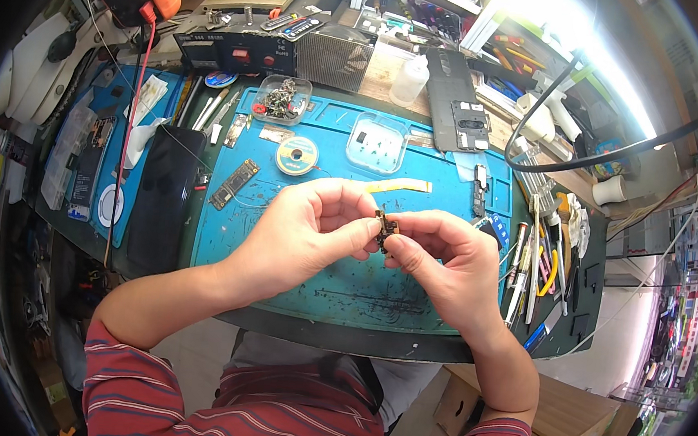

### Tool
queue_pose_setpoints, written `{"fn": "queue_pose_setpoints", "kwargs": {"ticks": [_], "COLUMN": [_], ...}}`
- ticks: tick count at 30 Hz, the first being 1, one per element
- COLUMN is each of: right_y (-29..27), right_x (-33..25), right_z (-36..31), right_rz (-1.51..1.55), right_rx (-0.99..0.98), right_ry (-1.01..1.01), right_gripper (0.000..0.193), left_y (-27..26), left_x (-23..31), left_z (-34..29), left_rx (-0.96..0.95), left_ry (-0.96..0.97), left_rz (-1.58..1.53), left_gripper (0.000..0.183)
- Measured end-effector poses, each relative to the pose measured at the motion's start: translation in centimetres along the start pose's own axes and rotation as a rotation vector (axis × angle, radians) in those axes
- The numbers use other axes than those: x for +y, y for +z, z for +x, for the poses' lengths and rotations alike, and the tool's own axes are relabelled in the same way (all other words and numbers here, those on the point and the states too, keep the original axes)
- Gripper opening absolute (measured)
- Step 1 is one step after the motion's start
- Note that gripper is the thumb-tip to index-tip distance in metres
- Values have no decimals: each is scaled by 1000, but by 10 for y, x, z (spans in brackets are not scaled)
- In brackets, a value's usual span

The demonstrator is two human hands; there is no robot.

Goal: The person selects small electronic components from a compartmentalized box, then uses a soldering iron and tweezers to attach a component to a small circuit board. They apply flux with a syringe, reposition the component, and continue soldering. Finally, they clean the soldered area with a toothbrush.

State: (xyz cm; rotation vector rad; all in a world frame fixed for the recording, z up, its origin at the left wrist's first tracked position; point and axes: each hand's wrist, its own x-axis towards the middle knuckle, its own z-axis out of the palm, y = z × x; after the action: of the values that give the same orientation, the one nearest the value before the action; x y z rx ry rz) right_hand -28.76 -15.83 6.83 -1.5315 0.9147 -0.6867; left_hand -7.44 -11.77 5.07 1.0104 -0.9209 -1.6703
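Between the fingertips of both hands, above the blue work mat (294, 291), is a small black electronic part (383, 229) with gold-coloured spots. My left hand (303, 227) pinches it from the left with thumb and fingers. From the right, my right hand (448, 259) grips its other side, thumb at the lower edge. The fingers cover much of the part, so its exact kind cannot be made out. Just behind the hands lies a yellow flex cable (401, 186). A solder spool (297, 156) and a narrow circuit board (235, 184) lie left of them.
Clear boxes of small parts (283, 100) and screws (377, 142) stand farther back, near a white squeeze bottle (409, 81). Tweezers and screwdrivers (538, 266) crowd the right. At left lies a dark phone screen (166, 195). A black cable (608, 160) arcs over the right side.
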Motion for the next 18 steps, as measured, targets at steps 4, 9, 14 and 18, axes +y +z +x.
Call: {"fn": "queue_pose_setpoints", "kwargs": {"ticks": [4,9,14,18], "right_y": [0,0,1,-1], "right_x": [3,5,1,0], "right_z": [0,1,-2,-3], "right_rz": [21,-28,16,30], "right_rx": [1,8,23,0], "right_ry": [-15,-137,-111,-107], "right_gripper": [23,23,22,21], "left_y": [-1,-1,1,0], "left_x": [1,0,2,2], "left_z": [0,0,0,0], "left_rx": [-12,-26,-33,-50], "left_ry": [-20,-23,-28,-51], "left_rz": [2,-31,-57,-65], "left_gripper": [17,16,14,13]}}
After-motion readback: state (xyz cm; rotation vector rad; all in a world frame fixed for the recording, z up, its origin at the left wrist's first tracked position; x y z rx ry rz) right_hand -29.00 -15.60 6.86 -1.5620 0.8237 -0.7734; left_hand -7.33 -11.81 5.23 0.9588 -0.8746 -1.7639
